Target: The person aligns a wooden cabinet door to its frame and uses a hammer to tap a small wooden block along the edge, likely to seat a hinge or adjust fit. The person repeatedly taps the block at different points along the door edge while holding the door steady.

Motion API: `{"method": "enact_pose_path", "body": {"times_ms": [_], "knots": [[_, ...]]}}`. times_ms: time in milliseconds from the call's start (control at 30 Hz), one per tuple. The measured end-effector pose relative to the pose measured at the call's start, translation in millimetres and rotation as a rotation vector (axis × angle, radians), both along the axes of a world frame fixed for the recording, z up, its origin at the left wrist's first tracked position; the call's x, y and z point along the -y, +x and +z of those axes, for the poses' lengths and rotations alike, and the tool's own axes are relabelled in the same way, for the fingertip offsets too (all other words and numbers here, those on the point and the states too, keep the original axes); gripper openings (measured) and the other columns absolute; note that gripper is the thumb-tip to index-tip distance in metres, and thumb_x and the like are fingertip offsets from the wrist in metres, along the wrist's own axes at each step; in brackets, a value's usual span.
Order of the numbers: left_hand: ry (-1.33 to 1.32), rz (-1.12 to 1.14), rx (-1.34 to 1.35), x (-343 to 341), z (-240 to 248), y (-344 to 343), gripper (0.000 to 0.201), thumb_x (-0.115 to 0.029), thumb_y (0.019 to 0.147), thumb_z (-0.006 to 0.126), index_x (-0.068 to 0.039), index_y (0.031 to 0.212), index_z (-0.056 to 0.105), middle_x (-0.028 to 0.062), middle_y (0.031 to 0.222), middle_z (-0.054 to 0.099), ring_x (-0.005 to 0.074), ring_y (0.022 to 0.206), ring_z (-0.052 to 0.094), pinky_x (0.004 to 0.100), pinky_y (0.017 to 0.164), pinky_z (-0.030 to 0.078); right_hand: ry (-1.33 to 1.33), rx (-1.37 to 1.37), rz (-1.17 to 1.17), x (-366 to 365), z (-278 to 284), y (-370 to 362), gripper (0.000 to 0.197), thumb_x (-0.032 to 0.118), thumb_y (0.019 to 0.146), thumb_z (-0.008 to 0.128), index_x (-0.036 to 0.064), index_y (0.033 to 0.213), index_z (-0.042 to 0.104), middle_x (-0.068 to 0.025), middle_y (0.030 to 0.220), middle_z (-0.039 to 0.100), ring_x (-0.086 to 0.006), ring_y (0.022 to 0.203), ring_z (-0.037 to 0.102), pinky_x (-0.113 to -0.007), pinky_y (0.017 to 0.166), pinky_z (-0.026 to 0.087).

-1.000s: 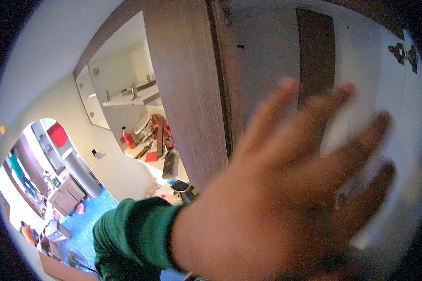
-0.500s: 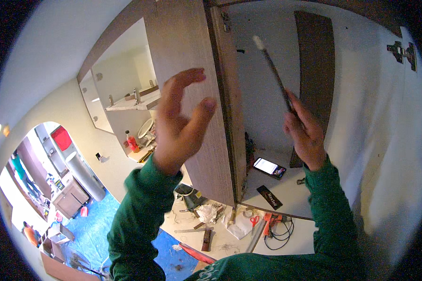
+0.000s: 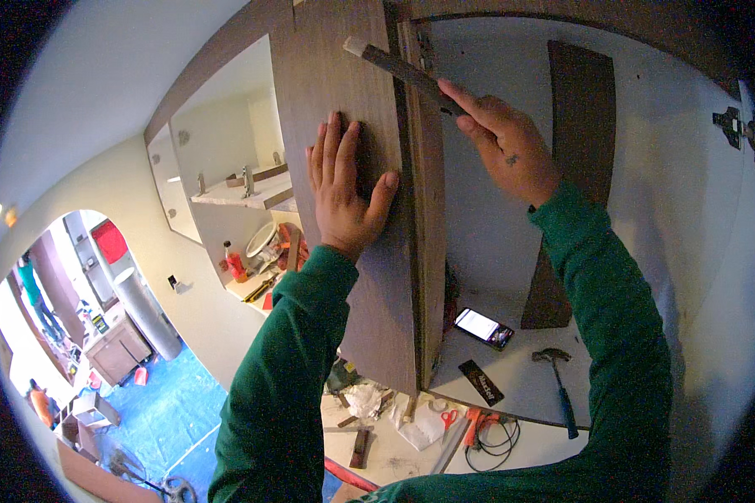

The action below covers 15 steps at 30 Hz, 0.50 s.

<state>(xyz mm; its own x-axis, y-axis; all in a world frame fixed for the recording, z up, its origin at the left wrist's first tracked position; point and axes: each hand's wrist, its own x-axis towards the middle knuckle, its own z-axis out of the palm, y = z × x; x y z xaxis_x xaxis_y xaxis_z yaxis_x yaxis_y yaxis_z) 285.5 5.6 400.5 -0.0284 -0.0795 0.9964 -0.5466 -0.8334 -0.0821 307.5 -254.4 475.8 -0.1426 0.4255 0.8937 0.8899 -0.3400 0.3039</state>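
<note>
Flat against the brown wood-grain cabinet panel (image 3: 369,277) lies my left hand (image 3: 344,189), its fingers spread and holding nothing. My right hand (image 3: 507,142) is closed around one end of a narrow dark strip with a pale tip (image 3: 403,71). This strip slants up and left across the panel's edge, its tip in front of the panel's upper part. What exactly the strip is, I cannot tell. To the right of the panel is the white cabinet interior (image 3: 486,184).
On the cabinet floor lie a lit phone (image 3: 484,328), a dark flat card (image 3: 481,382) and a hammer (image 3: 556,390). Below are red scissors (image 3: 449,419), an orange corded tool (image 3: 481,423) and crumpled paper (image 3: 363,401). A dark board (image 3: 583,126) stands inside. Hinges (image 3: 727,127) show at right.
My left hand has come to rest on the panel. My right hand has risen and moved left, bringing the strip across the panel's edge. The hammer has come into fuller view.
</note>
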Motion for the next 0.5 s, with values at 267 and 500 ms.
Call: {"method": "enact_pose_path", "body": {"times_ms": [267,500], "knots": [[0.01,0.026,-0.003,-0.9,1.1,-0.7,0.077,-0.046,0.093,0.065,-0.007,0.156,0.044,0.0202,0.167,0.032,0.0397,0.156,0.026,0.0556,0.127,0.013,0.05,0.053,-0.057,-2.0,35.1,27.3,0.045,0.015,0.106,0.057,0.016,0.151,0.055,-0.0201,0.121,0.071,-0.0339,0.109,0.069,-0.039,0.098,0.052],[0.01,0.037,-0.003,-2.1,-0.4,-1.1,0.075,-0.046,0.094,0.063,-0.006,0.155,0.045,0.0201,0.167,0.033,0.0397,0.156,0.026,0.0555,0.127,0.013,0.067,0.127,-0.027,-4.1,45.1,22.9,0.044,0.016,0.107,0.057,0.0173,0.151,0.055,-0.0199,0.125,0.07,-0.0337,0.111,0.07,-0.038,0.097,0.054]]}}
